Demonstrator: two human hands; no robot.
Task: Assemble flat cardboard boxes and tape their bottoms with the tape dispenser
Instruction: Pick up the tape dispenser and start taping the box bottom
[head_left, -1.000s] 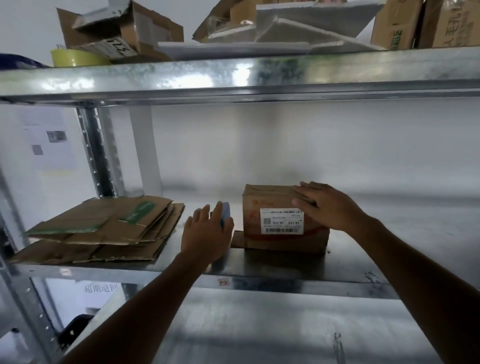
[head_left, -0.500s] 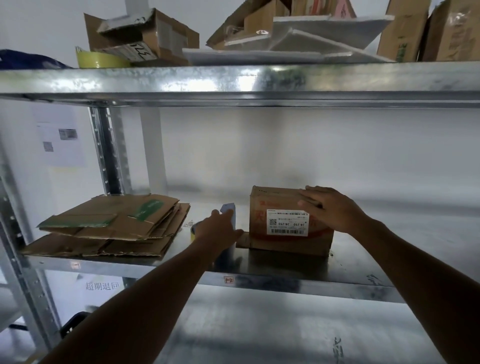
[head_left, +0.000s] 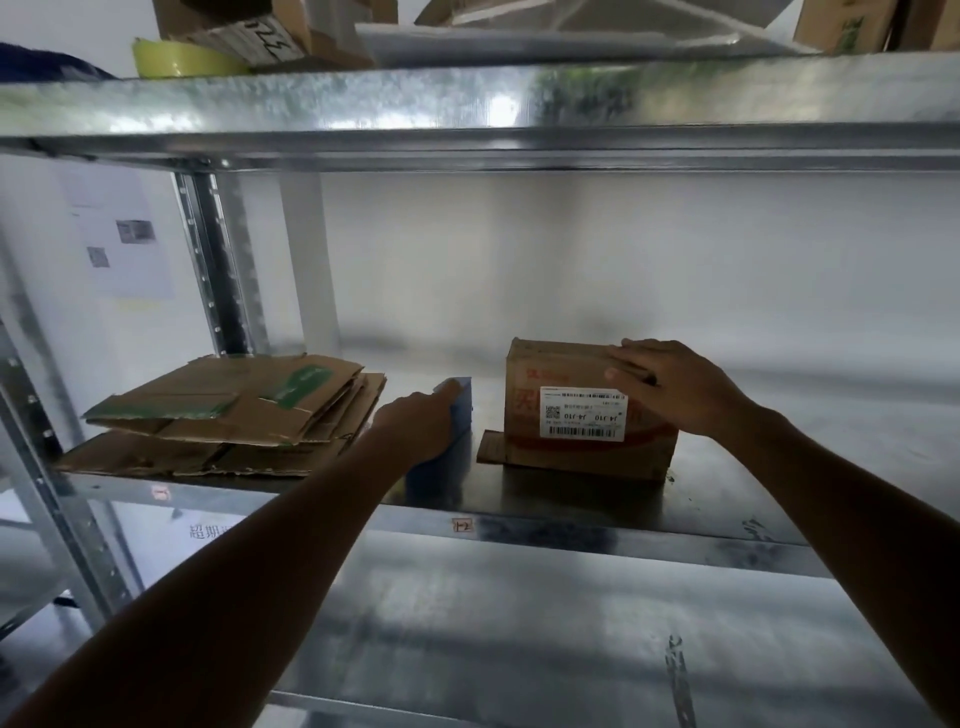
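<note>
On the middle shelf (head_left: 727, 499), right hand (head_left: 675, 389) flat, fingers straight, atop the labelled cardboard box (head_left: 587, 457); left hand (head_left: 415, 428) curled round a blue tape dispenser (head_left: 460, 410) (just beside the box), flattened cartons (head_left: 234, 400) further left.

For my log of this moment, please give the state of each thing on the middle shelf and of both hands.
labelled box: assembled, standing on shelf.
flat cardboard stack: folded flat, untouched.
blue tape dispenser: on shelf, gripped.
left hand: grips the dispenser.
right hand: fingers straight, resting on box top.
</note>
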